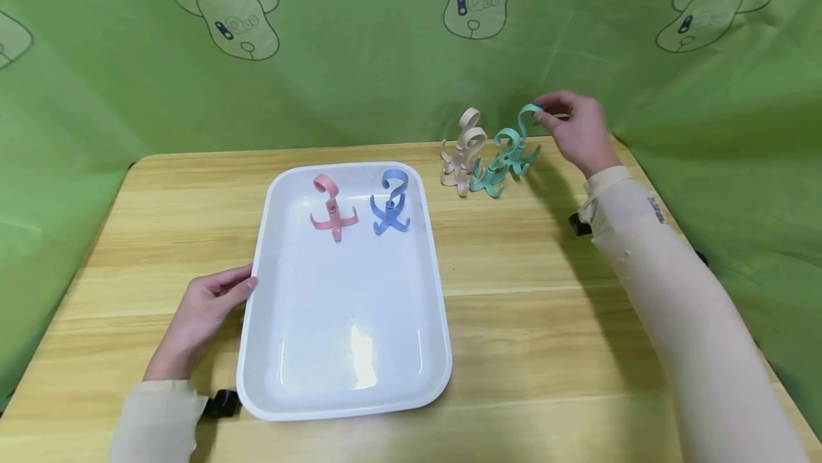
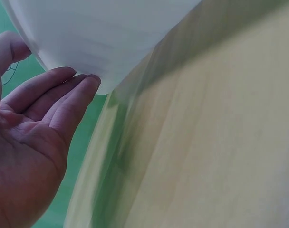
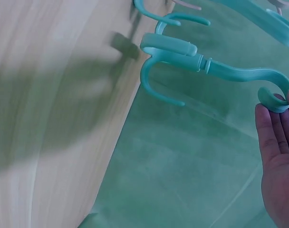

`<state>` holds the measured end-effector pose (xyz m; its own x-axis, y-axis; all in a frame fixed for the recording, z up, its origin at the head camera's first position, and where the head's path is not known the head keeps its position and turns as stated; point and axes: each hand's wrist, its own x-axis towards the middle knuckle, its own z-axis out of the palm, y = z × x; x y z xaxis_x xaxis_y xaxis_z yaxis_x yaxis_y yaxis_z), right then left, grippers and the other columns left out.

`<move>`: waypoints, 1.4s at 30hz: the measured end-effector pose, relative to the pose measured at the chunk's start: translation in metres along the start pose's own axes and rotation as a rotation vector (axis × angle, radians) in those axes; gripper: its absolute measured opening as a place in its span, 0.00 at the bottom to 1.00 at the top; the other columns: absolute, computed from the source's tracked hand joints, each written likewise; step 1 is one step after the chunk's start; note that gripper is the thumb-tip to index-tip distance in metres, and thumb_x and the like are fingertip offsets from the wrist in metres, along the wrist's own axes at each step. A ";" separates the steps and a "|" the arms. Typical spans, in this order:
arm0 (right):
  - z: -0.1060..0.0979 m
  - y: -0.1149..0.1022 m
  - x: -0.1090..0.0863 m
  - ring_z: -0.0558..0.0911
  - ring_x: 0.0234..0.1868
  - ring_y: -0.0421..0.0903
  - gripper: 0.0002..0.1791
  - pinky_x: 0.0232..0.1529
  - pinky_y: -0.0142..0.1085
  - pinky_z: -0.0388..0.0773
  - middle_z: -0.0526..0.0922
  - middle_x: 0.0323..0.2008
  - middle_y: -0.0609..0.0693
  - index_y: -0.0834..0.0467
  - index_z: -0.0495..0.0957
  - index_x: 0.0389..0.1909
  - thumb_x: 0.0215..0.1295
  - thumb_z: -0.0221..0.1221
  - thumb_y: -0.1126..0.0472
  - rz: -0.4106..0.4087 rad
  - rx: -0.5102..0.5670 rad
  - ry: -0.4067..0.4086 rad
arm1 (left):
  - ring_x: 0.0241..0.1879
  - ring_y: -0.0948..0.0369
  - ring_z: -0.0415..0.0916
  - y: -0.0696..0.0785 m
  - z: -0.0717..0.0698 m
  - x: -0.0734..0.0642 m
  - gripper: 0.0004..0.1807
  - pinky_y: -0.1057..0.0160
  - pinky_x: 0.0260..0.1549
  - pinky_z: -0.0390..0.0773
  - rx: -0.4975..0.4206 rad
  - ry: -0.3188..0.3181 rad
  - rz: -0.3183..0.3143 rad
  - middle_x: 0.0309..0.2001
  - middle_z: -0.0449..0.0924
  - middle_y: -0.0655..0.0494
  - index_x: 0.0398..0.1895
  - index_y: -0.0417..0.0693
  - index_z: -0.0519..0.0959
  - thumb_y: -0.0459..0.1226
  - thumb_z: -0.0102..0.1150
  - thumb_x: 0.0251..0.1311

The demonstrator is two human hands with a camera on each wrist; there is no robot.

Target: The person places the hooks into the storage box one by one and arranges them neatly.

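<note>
My right hand (image 1: 581, 131) pinches the curled top of a teal four-pronged hanging hook (image 3: 175, 58) between thumb and fingers. Its prongs point away from the hand in the right wrist view. A second teal hook (image 1: 491, 176) lies right beside it, overlapping it in the head view. At the left edge of a white tray (image 1: 347, 292), my left hand (image 1: 204, 309) grips the rim, thumb on top and fingertips against the outer wall (image 2: 87, 52). Inside the tray's far end are a pink hook (image 1: 333, 219) and a blue hook (image 1: 389, 212).
Two beige hooks (image 1: 457, 161) stand close together between the tray and the teal ones. All sit near the far edge of the wooden table (image 1: 514, 334). Behind the table hangs a green curtain (image 1: 359, 85) printed with bear heads.
</note>
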<state>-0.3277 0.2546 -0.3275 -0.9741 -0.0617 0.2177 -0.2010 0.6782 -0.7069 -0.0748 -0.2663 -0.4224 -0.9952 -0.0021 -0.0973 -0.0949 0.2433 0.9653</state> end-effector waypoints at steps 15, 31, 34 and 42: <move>-0.028 -0.019 -0.003 0.76 0.46 0.41 0.17 0.52 0.31 0.74 0.80 0.44 0.48 0.61 0.79 0.56 0.69 0.61 0.60 0.009 0.133 0.056 | 0.46 0.70 0.79 0.001 0.000 -0.001 0.23 0.70 0.44 0.78 -0.019 0.006 -0.002 0.49 0.83 0.55 0.59 0.26 0.73 0.37 0.58 0.69; -0.066 -0.037 -0.022 0.77 0.44 0.39 0.17 0.49 0.25 0.74 0.80 0.44 0.44 0.59 0.81 0.55 0.66 0.63 0.62 0.019 0.163 0.111 | 0.46 0.69 0.79 -0.001 0.002 0.000 0.24 0.69 0.44 0.79 -0.039 -0.004 0.002 0.48 0.83 0.57 0.59 0.24 0.72 0.37 0.58 0.70; -0.070 -0.042 -0.028 0.78 0.44 0.38 0.17 0.48 0.24 0.74 0.80 0.44 0.44 0.58 0.81 0.55 0.66 0.64 0.61 0.003 0.155 0.109 | 0.46 0.69 0.79 -0.002 0.003 0.000 0.23 0.70 0.43 0.79 -0.042 0.001 0.010 0.46 0.84 0.60 0.58 0.23 0.72 0.36 0.57 0.70; -0.070 -0.056 -0.044 0.78 0.42 0.38 0.16 0.44 0.22 0.74 0.79 0.43 0.44 0.57 0.82 0.54 0.66 0.64 0.61 -0.067 0.073 0.071 | 0.45 0.68 0.80 -0.004 0.000 -0.001 0.25 0.69 0.43 0.79 -0.039 -0.009 -0.012 0.47 0.84 0.60 0.59 0.24 0.71 0.38 0.58 0.70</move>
<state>-0.2660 0.2710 -0.2507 -0.9488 -0.0509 0.3116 -0.2748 0.6192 -0.7356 -0.0731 -0.2671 -0.4259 -0.9938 0.0040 -0.1110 -0.1078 0.2057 0.9727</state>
